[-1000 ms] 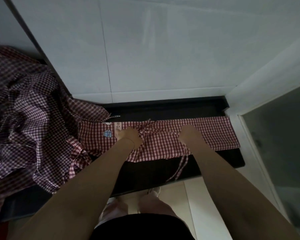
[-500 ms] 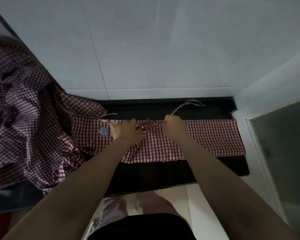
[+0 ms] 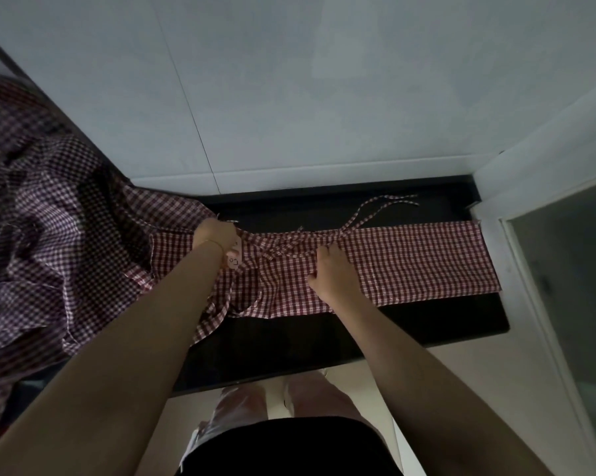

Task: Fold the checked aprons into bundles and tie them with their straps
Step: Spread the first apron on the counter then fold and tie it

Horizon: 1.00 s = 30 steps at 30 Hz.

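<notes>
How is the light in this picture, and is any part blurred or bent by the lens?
Head view: the light is dim; the black counter and the arms are dark, the white wall brighter. The apron pile at left is murky and soft. The wide lens bends straight edges near the borders. The folded apron under the right hand shows clear checks.

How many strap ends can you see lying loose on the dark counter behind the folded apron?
2. Both strap ends lie side by side on the dark counter, just behind the folded apron, toward its right. Others may be hidden under the cloth or the hands.
</notes>
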Motion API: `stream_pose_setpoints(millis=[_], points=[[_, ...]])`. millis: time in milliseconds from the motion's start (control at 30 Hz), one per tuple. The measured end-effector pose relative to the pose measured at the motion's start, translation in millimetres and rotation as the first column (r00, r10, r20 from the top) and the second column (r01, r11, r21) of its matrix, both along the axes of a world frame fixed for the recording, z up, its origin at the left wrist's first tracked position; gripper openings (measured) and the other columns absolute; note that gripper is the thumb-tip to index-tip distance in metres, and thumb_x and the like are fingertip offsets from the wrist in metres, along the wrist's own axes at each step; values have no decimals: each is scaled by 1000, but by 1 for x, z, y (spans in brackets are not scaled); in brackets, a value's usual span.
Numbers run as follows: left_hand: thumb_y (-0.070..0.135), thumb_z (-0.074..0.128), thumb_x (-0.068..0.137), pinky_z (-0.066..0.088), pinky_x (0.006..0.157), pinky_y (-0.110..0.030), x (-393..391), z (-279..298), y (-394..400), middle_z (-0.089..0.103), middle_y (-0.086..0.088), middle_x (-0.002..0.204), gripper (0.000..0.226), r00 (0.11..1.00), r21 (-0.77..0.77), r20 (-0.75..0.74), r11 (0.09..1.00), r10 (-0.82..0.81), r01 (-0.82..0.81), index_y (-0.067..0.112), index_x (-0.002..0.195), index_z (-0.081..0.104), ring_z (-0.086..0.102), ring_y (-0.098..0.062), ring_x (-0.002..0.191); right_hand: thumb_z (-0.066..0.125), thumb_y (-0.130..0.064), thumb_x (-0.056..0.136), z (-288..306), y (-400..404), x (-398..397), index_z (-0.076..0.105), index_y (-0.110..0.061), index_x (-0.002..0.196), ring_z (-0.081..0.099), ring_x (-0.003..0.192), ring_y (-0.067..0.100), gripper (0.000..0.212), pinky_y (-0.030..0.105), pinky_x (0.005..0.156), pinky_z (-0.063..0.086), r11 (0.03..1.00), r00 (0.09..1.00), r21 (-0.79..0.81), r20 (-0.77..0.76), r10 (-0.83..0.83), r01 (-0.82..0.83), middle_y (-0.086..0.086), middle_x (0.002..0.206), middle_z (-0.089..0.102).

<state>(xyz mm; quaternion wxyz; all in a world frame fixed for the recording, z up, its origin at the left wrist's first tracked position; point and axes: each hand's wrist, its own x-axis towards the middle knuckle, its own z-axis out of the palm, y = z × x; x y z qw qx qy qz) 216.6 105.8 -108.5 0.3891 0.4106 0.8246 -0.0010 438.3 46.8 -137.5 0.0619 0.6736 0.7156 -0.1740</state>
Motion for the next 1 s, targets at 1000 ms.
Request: stream_pose_setpoints(millis=[1000], points=[[28,44,101,47,84,-35,43,-38,-2,62,-10,109,27,821,217,-266,799,-505,561,11,105,64,53,-25,103,63,-68,81,-1,6,34,9,-28,156,3,151,39,100,60,116,24,949,979,-240,73,-191,203,15,164,2]])
